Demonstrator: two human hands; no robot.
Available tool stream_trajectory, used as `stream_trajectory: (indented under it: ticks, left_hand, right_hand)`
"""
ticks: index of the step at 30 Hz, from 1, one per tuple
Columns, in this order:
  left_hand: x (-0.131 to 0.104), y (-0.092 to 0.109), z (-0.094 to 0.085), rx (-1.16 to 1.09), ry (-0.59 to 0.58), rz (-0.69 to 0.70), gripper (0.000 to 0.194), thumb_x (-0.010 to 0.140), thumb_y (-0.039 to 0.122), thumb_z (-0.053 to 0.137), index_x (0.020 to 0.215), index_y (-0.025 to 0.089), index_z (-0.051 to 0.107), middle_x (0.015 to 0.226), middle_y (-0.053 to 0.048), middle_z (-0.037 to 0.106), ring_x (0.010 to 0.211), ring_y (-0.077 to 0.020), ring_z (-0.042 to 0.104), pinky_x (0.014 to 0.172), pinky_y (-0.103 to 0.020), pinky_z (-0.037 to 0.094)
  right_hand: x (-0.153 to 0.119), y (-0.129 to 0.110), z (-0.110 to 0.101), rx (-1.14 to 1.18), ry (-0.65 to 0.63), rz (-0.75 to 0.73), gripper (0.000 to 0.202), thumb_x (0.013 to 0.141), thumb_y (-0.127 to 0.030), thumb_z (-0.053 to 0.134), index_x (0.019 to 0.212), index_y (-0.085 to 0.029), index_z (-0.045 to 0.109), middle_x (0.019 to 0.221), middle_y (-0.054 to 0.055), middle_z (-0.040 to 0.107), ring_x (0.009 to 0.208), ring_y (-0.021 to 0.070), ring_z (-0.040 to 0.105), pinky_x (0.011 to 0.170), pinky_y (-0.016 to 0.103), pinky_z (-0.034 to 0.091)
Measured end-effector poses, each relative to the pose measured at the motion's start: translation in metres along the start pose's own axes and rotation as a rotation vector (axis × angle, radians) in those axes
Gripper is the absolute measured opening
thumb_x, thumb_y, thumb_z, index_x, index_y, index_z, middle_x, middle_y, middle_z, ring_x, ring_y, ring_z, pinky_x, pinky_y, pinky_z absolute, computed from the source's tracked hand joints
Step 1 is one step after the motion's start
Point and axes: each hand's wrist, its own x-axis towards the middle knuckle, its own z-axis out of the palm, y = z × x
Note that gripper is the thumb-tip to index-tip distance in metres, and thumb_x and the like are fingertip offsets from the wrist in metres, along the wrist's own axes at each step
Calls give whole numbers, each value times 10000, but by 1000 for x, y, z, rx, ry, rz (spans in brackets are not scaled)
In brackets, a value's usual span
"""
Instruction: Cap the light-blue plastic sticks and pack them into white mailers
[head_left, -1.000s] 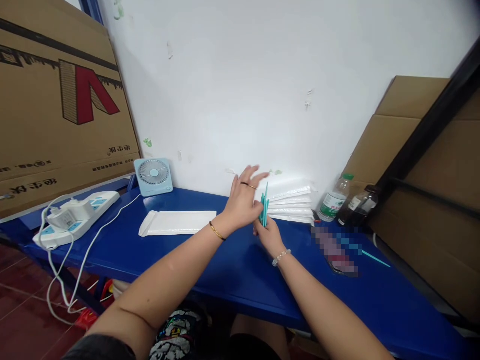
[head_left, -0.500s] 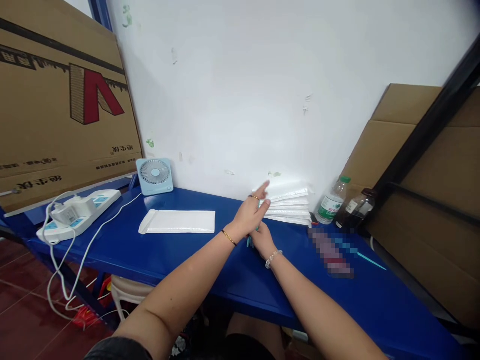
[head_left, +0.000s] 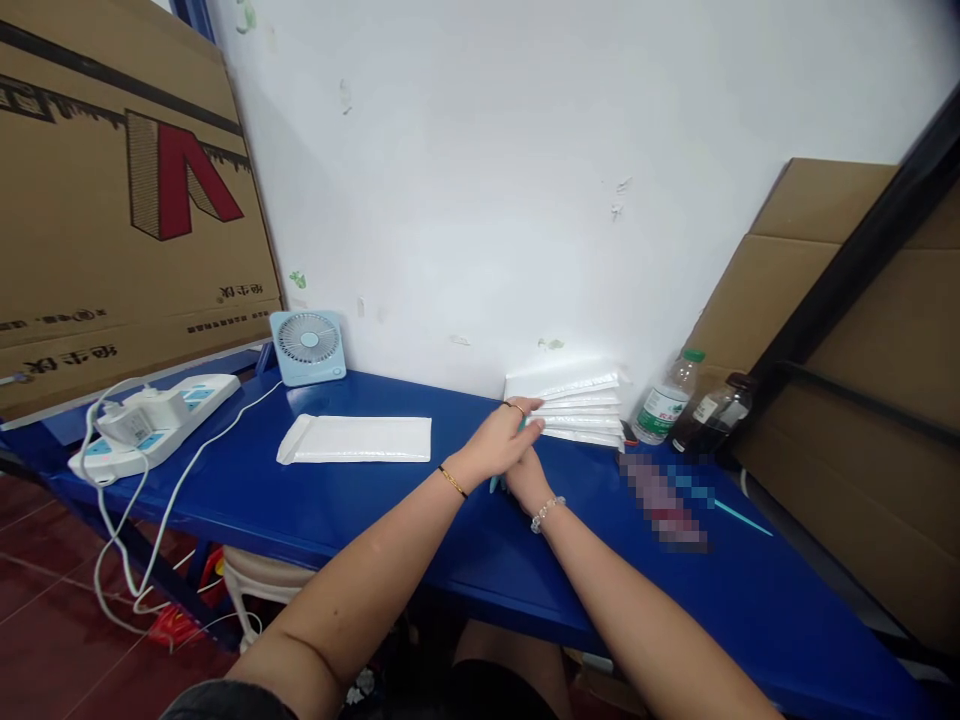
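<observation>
My left hand lies across the front of my right hand, its thumb and fingers apart and stretched to the right. Below it, my right hand is closed round a teal object; most of it is hidden by the hands, so its kind does not show. Just behind both hands, white padded mailers are stacked against the wall. A single white padded mailer lies flat on the blue table, to the left of my hands.
At the back left stand a light-blue fan and a white power strip with cables. A green-capped water bottle and a dark drink bottle stand right. Near them lie a blurred-out item and a thin teal strip. Cardboard flanks both sides.
My left hand's raised index finger has come down, and its fingers now point right. My right hand has barely moved. The view has shifted slightly.
</observation>
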Motion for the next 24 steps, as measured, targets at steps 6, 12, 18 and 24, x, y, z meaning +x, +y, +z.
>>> stream_trajectory:
  ticks: [6,12,18,24]
  left_hand:
    - [-6,-13,13,-483,292,-327,418,822,347,558,1204,208,461,729,28,523,560,-75,492,564,-207,413]
    - [-10,-17,15,-958,630,-416,239,861,426,483,961,211,454,529,105,272,401,-47,252,430,-175,250]
    - [-31,-37,-45,-60,70,-270,785,684,561,652,1337,225,374,1114,-116,572,1059,-242,524,907,-381,393]
    - [-42,-101,-167,870,-711,-663,1315,313,596,795,1445,259,217,1486,-200,240,1353,-453,139,1009,-619,196]
  right_hand:
    - [-3,-3,2,-47,-62,15,197,699,-243,511,861,-155,580,697,23,628,650,167,565,602,272,457]
    - [-6,-16,0,-188,-294,24,166,710,-236,554,868,-184,556,646,-24,605,536,133,555,538,230,404]
    - [-6,-20,-15,-585,-213,-17,127,818,-294,510,892,-209,567,724,25,638,653,177,591,582,238,356]
    - [2,-13,-30,-748,-205,28,138,867,-328,456,889,-216,533,685,11,598,596,157,554,536,223,289]
